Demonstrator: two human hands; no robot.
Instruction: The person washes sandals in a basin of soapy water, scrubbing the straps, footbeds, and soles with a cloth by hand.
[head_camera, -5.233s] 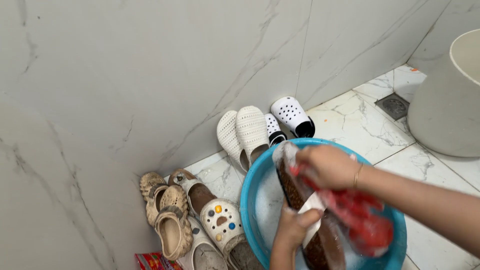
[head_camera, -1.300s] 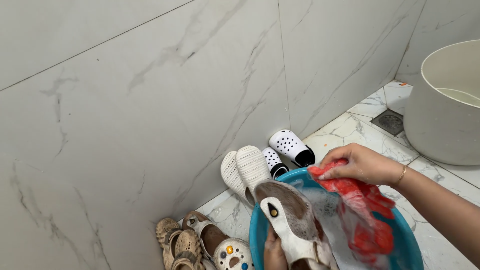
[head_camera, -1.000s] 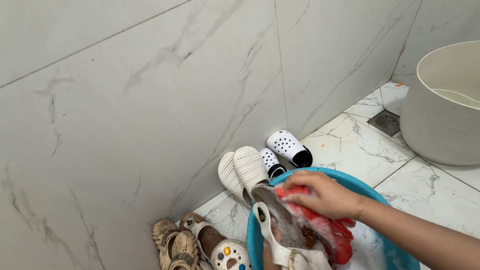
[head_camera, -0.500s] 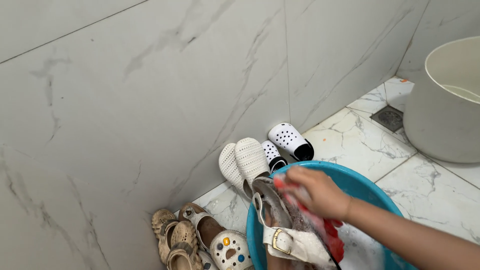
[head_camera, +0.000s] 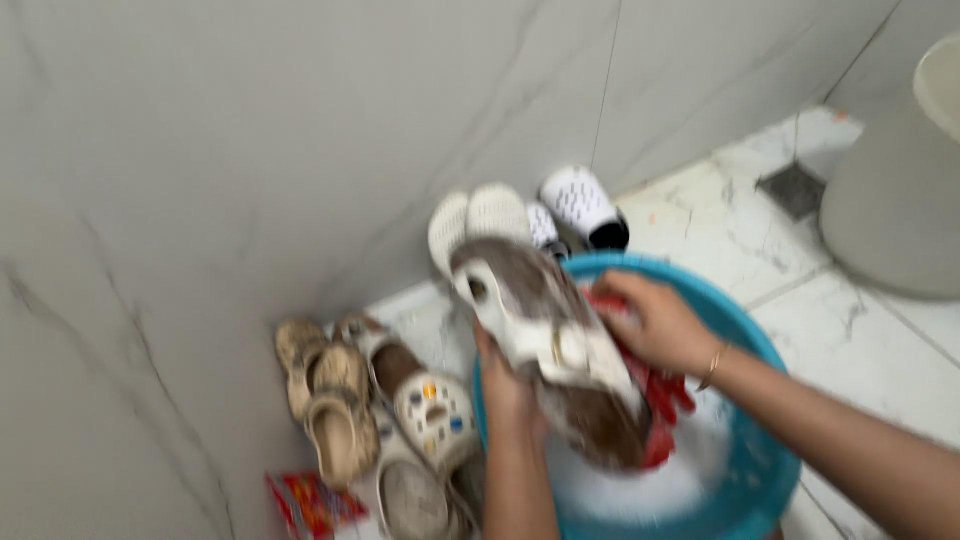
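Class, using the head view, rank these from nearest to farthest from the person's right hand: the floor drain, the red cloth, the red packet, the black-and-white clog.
1. Red cloth: under the right hand, over the blue basin.
2. Black-and-white clog: by the wall, beyond the basin.
3. Floor drain: far right, beside the grey bucket.
4. Red packet: bottom left, by the tan shoes.

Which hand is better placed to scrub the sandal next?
Right. The right hand already grips the red cloth against the sandal, while the left hand holds it from below.
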